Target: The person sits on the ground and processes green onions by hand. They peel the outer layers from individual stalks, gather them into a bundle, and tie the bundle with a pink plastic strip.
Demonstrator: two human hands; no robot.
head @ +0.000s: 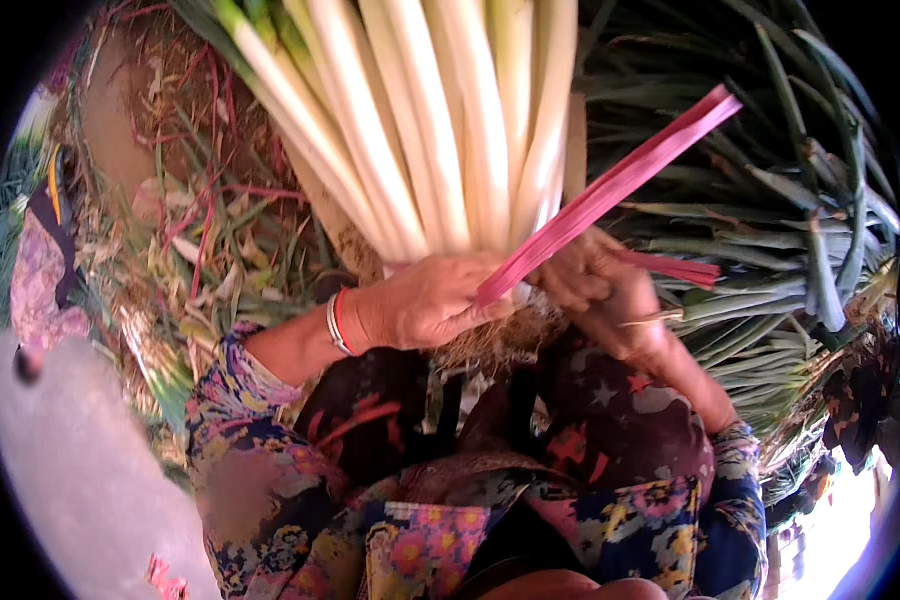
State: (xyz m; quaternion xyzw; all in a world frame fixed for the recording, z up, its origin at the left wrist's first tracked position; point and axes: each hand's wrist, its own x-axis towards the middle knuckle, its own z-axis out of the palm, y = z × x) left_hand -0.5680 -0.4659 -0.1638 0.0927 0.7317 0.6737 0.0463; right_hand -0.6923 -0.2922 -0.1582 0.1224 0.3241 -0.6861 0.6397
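Observation:
A bundle of thick white leek or large green onion stalks (pixel 427 142) points away from me, its root ends near my lap. My left hand (pixel 442 304) wraps around the bundle's lower end, with a pink strap (pixel 607 202) at its fingers; one long end of the strap sticks up to the right. My right hand (pixel 607 289) is at the right side of the bundle's base, its fingers bent and partly blurred. A shorter pink strap end (pixel 675 268) comes out beside it. Brown roots (pixel 495 341) hang below my hands.
A large pile of green stalks and leaves (pixel 750 247) lies on the right. Leaf scraps and loose pink strips (pixel 210 217) cover the ground at left. Another person (pixel 41 277) in a patterned top is at the far left, near a pale floor (pixel 82 465).

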